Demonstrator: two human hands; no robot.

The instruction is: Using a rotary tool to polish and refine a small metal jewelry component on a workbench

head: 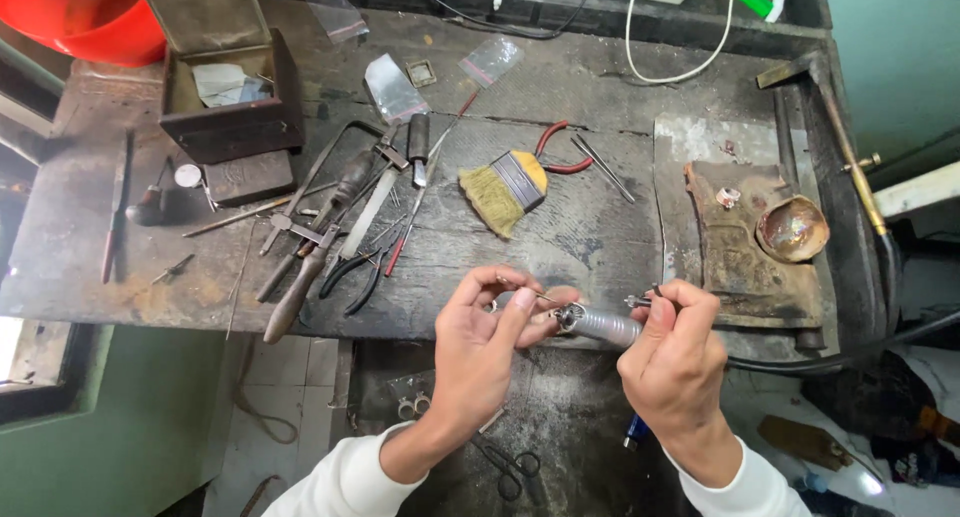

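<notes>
We're looking straight down at a beat-up dark workbench (pixel 600 97), and both hands are busy at its front edge, around 6 o'clock in the view. The right hand (pixel 675 362) is wrapped around a silver rotary handpiece (pixel 600 326), fingers closed on the ribbed barrel, with its nose pointing toward 9 o'clock. The left hand (pixel 485 352) is pinched shut on a small metal piece (pixel 543 297), thumb and fingertips pressed together on it; it's too tiny to say what it is. The handpiece's tip sits right up against the left hand's fingertips, so the two hands nearly touch.

Up at about 12 o'clock from the hands lies a flat brush (pixel 505 189) with tan bristles and a yellow handle, and red-handled pliers (pixel 560 147) are just beside it at 1 o'clock. Over at 10 o'clock there's a messy pile of files and pliers (pixel 340 227), and further along at 10–11 o'clock an open dark box (pixel 230 97). At 2 o'clock from the hands sits a rusty slab (pixel 740 247) with a little shiny bowl (pixel 793 229) on it. Below the bench edge, at 6 o'clock, small scissors (pixel 512 467) lie on a lower surface.
</notes>
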